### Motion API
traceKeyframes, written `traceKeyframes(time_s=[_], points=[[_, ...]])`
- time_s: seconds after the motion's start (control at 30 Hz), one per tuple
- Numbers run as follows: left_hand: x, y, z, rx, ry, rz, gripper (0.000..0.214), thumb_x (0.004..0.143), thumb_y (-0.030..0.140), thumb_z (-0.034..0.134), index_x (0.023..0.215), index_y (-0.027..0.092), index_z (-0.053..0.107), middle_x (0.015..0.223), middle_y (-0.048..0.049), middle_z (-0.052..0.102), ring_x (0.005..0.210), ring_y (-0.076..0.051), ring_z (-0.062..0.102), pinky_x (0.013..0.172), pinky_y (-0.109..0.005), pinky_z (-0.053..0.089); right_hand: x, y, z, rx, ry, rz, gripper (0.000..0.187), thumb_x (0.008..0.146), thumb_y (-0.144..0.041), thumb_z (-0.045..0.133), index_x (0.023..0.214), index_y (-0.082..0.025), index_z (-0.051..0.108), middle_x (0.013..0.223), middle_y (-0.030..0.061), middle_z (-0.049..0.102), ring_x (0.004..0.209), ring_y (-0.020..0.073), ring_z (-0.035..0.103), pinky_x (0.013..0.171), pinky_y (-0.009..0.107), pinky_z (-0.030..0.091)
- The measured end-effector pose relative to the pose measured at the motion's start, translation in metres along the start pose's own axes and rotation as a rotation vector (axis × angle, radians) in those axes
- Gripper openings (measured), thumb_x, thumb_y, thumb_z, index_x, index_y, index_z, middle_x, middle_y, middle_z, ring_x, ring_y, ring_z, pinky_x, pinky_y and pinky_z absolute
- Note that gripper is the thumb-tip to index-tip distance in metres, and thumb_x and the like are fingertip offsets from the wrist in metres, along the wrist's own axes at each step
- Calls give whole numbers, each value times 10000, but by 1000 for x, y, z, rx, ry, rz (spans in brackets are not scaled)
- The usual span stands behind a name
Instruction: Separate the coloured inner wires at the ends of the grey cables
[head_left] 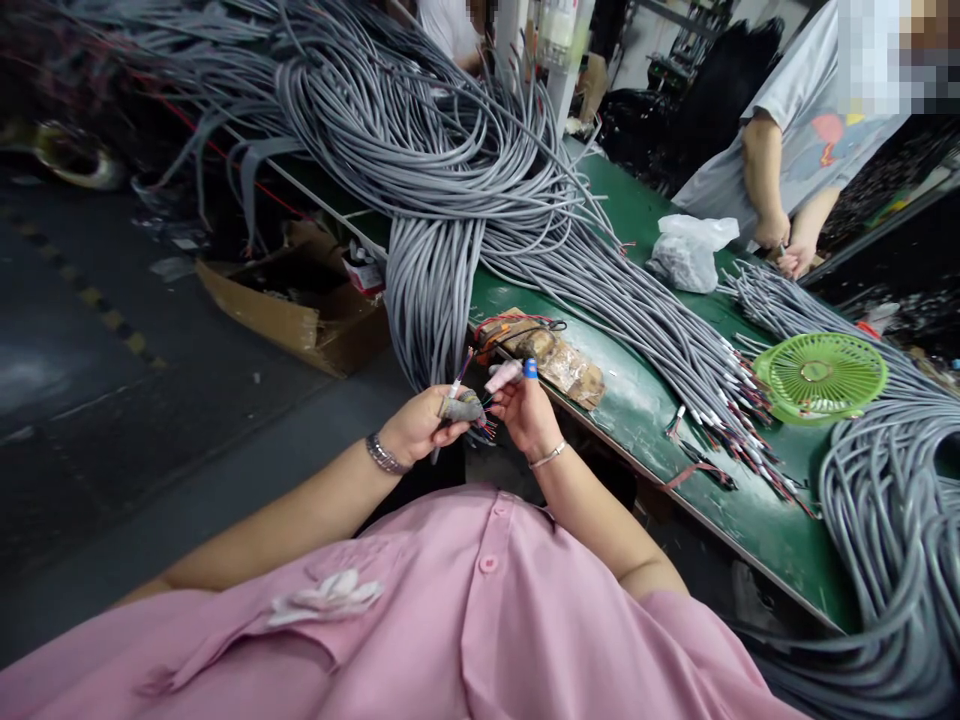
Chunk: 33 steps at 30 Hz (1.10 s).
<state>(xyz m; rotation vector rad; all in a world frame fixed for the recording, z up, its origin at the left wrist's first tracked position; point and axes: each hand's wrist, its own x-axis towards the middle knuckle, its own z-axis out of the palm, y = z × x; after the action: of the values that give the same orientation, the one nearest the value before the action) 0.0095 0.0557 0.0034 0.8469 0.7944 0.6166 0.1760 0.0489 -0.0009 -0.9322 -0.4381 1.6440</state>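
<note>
My left hand [426, 425], with a metal watch on its wrist, is closed around the end of a grey cable. Thin coloured wires [487, 432] fan out from that end, and grey wrapping covers the thumb. Close beside it, my right hand [527, 415] has its fingertips bent together at the wires. One of its fingers has a pale pink cover and another a blue cover [530, 368]. Whether the right fingertips pinch a single wire is too small to make out. Behind my hands, a thick bundle of grey cables [431, 290] hangs over the table edge.
Long grey cables [375, 130] lie across the green table [517, 295], their stripped ends at right. A taped cardboard piece [562, 365], a green fan [819, 378] and a plastic bag [686, 255] sit there. A co-worker's hands [787, 245] hold a cable. A cardboard box [300, 310] stands below left.
</note>
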Motion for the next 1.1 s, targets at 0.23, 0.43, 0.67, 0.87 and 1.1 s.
traceKeyframes(time_s=[0.23,0.43,0.67,0.87,1.1], points=[[-19,-8,11,-9,87,74,167,735,267,673,682,132,591,396,28,490,271,-33,293,302,-159,171,-12,-9,1,0,-112,109,473,851,-610,518,889,-154,638,749,12,623,582,87,549,518,204,495],[-31,-14,24,-134,183,91,171,739,283,674,712,144,578,440,27,522,293,-44,343,307,-163,209,-16,-7,5,-56,-72,-25,317,778,-461,692,863,-160,641,753,-5,622,554,67,521,477,171,461],[-23,-11,27,-260,220,49,185,684,292,673,700,159,546,447,26,524,285,-48,345,297,-159,191,-7,-6,4,38,-28,66,359,821,-530,624,871,-175,652,713,-13,617,554,73,513,492,177,455],[-16,-13,28,-245,226,23,185,674,280,671,691,162,529,445,27,524,276,-47,335,293,-162,182,-2,-1,7,94,3,4,310,807,-474,671,774,-169,629,644,-32,555,535,66,455,464,158,401],[-17,-18,29,-203,247,53,197,684,298,675,702,163,533,454,31,529,290,-47,339,300,-165,182,-5,-4,3,88,-64,89,493,838,-633,523,898,-162,658,754,17,647,574,98,541,485,203,459]])
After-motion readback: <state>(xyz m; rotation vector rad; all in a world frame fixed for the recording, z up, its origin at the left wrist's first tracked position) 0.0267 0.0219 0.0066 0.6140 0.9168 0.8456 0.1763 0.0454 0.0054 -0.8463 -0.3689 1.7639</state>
